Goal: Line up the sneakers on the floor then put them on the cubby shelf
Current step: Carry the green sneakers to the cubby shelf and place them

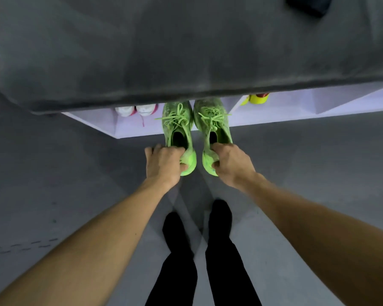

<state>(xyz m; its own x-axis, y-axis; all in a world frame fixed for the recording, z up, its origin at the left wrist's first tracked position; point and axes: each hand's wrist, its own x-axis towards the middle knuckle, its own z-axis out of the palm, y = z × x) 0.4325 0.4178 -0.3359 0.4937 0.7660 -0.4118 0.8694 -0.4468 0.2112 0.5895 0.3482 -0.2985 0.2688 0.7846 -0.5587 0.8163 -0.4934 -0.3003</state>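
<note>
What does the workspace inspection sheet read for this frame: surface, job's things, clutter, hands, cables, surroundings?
Surface: grey floor, faint scuff marks at lower left.
Job's things: two green sneakers side by side, toes entering the middle compartment of the pale cubby shelf.
Clutter: white and pink sneakers in the left compartment; yellow shoes in the right.
Hands: left hand grips the left sneaker's heel; right hand grips the right sneaker's heel.
Cables: nothing seen.
Surroundings: dark grey shelf top bearing a dark object; person's legs in black trousers.
</note>
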